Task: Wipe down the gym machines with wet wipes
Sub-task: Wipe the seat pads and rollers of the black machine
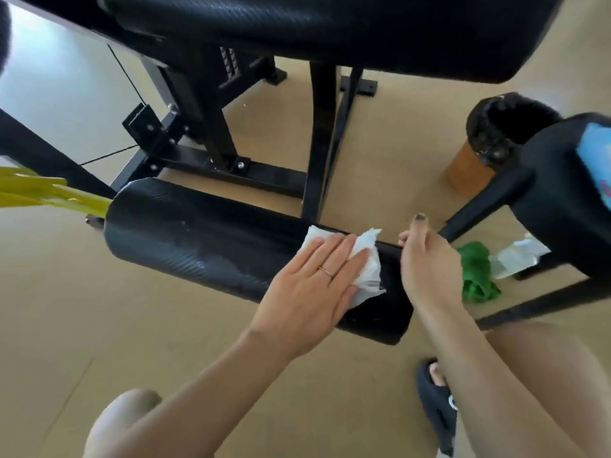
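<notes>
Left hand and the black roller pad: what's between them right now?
In the head view, a white wet wipe lies between the left hand and the roller pad, pressed flat under straight fingers.

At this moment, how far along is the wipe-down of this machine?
Partway. Done: the roller pad shows damp streaks left of the wipe. In hand: the left hand presses the white wipe flat near the pad's right end, while the right hand grips that end. Left: the large upper pad and the frame show no wet marks.
</notes>
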`<move>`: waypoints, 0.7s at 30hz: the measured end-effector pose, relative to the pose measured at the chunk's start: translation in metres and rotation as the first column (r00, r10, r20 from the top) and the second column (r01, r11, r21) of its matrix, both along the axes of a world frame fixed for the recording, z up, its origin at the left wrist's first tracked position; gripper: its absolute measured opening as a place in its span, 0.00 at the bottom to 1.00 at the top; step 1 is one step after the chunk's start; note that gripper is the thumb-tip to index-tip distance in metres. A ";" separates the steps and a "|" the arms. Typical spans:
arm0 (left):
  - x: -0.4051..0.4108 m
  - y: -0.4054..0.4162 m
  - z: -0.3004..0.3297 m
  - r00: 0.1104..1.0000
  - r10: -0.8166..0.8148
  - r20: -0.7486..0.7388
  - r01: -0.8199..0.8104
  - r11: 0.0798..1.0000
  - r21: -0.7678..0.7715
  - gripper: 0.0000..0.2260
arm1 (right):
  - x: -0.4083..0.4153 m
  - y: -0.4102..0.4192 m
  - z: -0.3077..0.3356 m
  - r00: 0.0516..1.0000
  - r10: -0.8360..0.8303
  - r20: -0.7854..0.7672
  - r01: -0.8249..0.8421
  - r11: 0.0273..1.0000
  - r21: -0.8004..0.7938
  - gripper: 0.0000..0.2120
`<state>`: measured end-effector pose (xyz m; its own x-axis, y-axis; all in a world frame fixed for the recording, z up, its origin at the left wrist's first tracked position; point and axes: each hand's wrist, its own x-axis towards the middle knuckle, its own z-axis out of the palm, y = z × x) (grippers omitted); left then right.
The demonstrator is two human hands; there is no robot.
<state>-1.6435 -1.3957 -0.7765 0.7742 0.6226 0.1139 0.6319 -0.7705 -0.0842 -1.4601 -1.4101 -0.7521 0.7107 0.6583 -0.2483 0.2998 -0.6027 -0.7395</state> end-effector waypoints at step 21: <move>-0.088 0.045 0.000 0.993 -0.034 0.113 0.027 0.998 0.055 0.23 | -0.053 -0.029 -0.007 0.983 -0.131 0.127 0.118 0.987 0.106 0.20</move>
<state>-1.7315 -1.3503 -0.7768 0.7729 0.5896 0.2345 0.6160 -0.7859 -0.0543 -1.5128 -1.4386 -0.7590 0.8111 0.5788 -0.0848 0.3266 -0.5684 -0.7551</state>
